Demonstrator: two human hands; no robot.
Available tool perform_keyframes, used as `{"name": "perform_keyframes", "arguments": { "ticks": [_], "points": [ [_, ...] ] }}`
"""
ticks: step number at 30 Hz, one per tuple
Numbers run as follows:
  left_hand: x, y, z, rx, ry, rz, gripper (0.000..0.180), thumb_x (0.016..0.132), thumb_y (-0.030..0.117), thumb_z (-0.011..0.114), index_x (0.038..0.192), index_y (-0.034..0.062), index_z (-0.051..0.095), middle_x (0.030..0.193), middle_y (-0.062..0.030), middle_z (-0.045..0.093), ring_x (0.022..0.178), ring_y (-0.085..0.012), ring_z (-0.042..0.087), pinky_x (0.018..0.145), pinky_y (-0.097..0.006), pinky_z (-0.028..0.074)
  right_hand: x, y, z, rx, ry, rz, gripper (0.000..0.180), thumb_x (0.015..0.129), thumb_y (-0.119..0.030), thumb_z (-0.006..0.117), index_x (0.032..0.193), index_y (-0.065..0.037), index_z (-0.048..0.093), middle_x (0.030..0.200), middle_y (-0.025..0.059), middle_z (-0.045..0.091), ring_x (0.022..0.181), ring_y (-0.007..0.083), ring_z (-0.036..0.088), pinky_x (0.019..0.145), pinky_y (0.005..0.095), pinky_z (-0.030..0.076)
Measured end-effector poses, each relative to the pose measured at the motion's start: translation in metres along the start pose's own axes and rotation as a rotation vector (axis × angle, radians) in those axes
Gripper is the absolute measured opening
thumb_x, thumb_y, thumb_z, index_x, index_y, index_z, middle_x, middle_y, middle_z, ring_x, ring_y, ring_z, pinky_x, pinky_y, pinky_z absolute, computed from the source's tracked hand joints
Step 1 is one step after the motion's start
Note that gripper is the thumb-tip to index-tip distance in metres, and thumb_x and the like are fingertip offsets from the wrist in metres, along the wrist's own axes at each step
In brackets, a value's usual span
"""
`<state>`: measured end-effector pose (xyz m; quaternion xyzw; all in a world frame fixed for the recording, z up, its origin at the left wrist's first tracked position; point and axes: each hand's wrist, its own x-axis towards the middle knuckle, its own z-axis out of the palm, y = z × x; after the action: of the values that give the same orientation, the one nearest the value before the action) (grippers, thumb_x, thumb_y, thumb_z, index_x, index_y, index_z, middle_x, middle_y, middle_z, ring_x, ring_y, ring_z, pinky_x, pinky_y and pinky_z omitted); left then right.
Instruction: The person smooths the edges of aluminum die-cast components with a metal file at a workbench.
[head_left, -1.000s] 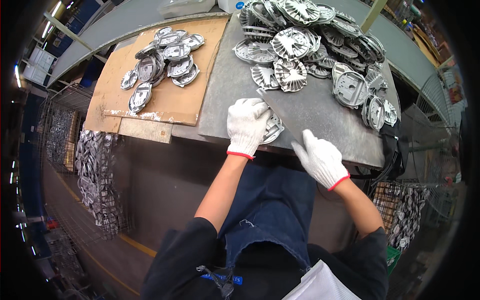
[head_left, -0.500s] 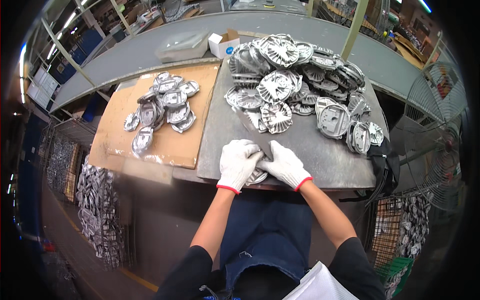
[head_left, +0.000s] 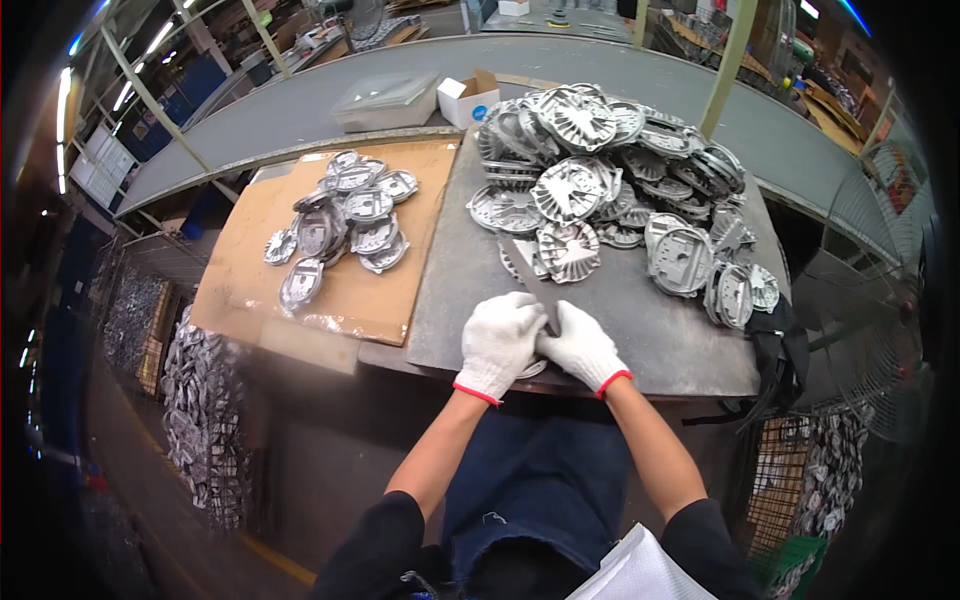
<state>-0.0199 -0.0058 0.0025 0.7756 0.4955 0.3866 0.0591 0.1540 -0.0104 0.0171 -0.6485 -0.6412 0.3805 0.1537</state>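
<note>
Both my hands wear white gloves with red cuffs and meet at the front edge of a grey metal table (head_left: 650, 330). My left hand (head_left: 497, 340) presses on a round grey metal casting (head_left: 533, 369), mostly hidden beneath the gloves. My right hand (head_left: 580, 345) grips a thin flat metal tool (head_left: 530, 285) whose blade points away from me over the table. A large pile of similar ribbed castings (head_left: 600, 190) lies behind my hands.
A cardboard sheet (head_left: 350, 290) on the left holds several more castings (head_left: 335, 225). A white box (head_left: 467, 97) and a clear tray (head_left: 385, 100) sit at the back. Wire baskets of parts stand at lower left (head_left: 200, 410) and lower right (head_left: 830, 470). A fan (head_left: 880, 300) stands right.
My right hand has moved left and joined my left hand over the casting, and it now grips the flat tool. The view has shifted so the table sits lower in the picture.
</note>
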Motion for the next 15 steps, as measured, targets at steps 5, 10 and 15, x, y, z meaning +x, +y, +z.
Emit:
{"name": "perform_keyframes", "arguments": {
  "ticks": [5, 10, 15],
  "points": [
    [0.004, 0.011, -0.01, -0.203, 0.157, -0.207, 0.015, 0.087, 0.019, 0.087, 0.101, 0.0131, 0.088, 0.106, -0.0073, 0.083, 0.099, -0.0278, 0.079, 0.094, -0.042, 0.062, -0.003, -0.008, 0.002, -0.09, 0.006, 0.013, 0.057, 0.092, -0.051, 0.082, 0.124, -0.006, 0.07, 0.118, 0.0232, 0.079, 0.115, 0.0435, 0.074, 0.099, 0.0513, 0.057],
    [0.069, 0.084, -0.071, -0.24, 0.12, 0.227, 0.016, 0.091, 0.019, 0.087, 0.105, 0.0097, 0.087, 0.108, -0.0098, 0.082, 0.102, -0.0283, 0.078, 0.094, -0.035, 0.062, 0.029, 0.066, 0.031, -0.1, 0.223, -0.458, 0.06, 0.093, -0.048, 0.082, 0.131, -0.003, 0.069, 0.118, 0.026, 0.077, 0.11, 0.046, 0.073, 0.095, 0.0494, 0.058],
    [0.049, 0.024, -0.064, -0.209, -0.007, -0.147, 0.024, 0.1, 0.024, 0.08, 0.113, 0.0062, 0.087, 0.117, -0.0118, 0.082, 0.117, -0.0265, 0.077, 0.1, -0.037, 0.061, -0.021, 0.015, -0.002, 0.237, 0.052, -0.122, 0.055, 0.09, -0.039, 0.089, 0.125, 0.0, 0.069, 0.111, 0.0209, 0.079, 0.099, 0.0359, 0.074, 0.093, 0.0452, 0.057]
  ]
}}
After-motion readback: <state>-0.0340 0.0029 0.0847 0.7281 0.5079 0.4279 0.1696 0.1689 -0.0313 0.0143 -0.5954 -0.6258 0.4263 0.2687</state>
